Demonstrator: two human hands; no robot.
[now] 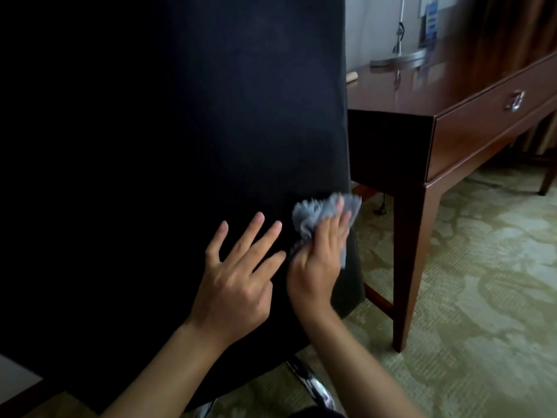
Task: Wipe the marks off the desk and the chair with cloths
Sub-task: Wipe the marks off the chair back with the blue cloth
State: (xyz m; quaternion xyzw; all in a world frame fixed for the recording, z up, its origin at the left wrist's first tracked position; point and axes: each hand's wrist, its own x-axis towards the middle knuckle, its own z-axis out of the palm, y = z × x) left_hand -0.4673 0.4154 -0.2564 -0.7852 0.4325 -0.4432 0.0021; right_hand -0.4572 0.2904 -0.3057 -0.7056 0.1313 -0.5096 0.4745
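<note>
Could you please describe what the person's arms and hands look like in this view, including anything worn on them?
Both forearms are bare up to the bottom edge of the picture, with no sleeves in view. The left hand and the right hand wear no gloves, and no rings, watch or bracelets show. The fingers are slim with short, plain, unpainted nails. No markings can be seen on either arm.

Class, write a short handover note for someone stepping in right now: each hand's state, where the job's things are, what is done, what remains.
Left hand: open, fingers spread, flat on the black chair back.
Right hand: pressing a crumpled grey cloth against the chair back's lower right edge.
Desk: to the right, nothing touching it; a lamp base stands on it.
Done: cannot tell; no marks are visible on the dark chair.
Left: finish the chair, then check the desk.
</note>
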